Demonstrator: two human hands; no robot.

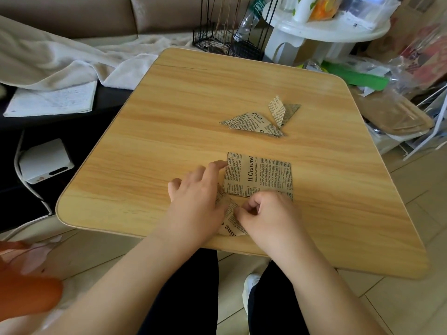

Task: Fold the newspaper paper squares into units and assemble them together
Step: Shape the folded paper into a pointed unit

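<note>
While left hand (193,201) presses, right hand (263,213) pinches paper (229,223)

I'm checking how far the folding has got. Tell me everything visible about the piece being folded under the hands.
The piece being folded is tan newspaper-print paper with black lettering, lying at the near edge of the wooden table. It is already creased into angled flaps, though its full shape is hidden. The left hand rests on its left side, fingers fairly straight; the right hand pinches a flap with curled fingers. Its far end looks to meet or overlap the flat square sheet.
</note>
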